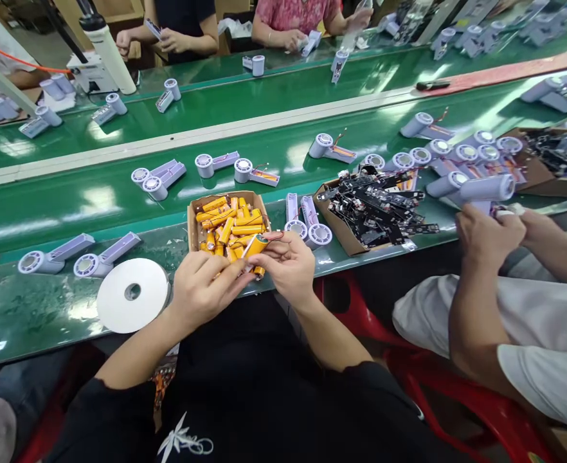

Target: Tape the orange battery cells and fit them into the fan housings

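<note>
An orange cylindrical battery [258, 244] with thin wires is held in front of me over the near edge of the bench. My right hand [290, 265] pinches it between thumb and fingers. The fingers of my left hand [205, 284] close on its lower left end, where a white strip shows along its side. Just beyond my hands, a cardboard box [191, 226] holds many more orange batteries. To the left of my left hand lies a large white roll of tape [112, 297] on its flat side.
Lilac fan housings [204, 166] are spread along the green conveyor [283, 145]. A box of black circuit boards [344, 231] stands to the right. Beside me a co-worker's hands [488, 235] hold a lilac housing. Other people work across the belt. A red chair [360, 315] is below.
</note>
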`<move>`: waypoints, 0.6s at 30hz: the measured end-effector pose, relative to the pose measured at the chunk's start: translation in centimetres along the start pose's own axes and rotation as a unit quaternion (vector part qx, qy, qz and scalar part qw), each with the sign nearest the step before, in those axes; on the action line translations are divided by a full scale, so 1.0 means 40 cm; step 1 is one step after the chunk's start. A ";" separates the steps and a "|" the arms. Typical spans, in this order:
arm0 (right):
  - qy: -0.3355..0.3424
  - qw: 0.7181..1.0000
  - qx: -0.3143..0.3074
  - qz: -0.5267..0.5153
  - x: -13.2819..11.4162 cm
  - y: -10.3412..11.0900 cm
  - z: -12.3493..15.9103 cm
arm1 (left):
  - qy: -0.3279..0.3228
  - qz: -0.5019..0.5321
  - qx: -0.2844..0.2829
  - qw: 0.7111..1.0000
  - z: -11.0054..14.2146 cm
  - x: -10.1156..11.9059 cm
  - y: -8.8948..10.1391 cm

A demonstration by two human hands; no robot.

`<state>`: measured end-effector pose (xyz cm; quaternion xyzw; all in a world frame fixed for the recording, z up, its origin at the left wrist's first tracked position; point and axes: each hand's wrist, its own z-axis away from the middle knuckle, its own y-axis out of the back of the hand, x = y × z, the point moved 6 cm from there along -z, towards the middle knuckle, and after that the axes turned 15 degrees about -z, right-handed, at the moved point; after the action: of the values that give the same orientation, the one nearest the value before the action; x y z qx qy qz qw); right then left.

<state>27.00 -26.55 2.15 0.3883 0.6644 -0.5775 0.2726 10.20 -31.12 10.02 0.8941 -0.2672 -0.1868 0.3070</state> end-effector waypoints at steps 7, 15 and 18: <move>0.029 0.999 -0.013 -0.023 0.013 -0.010 0.029 | 0.011 -0.076 -0.002 0.997 -0.002 0.030 0.000; 0.183 0.980 0.046 0.056 -0.010 0.003 0.050 | 0.066 -0.083 -0.023 0.994 -0.013 0.042 -0.011; 0.237 0.966 0.055 0.082 -0.024 0.002 0.062 | 0.081 -0.058 0.006 0.995 -0.009 0.040 -0.011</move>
<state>27.36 -29.16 2.43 0.5820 0.6429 -0.4802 0.1318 11.79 -31.61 9.74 0.9220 -0.1905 -0.1301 0.3110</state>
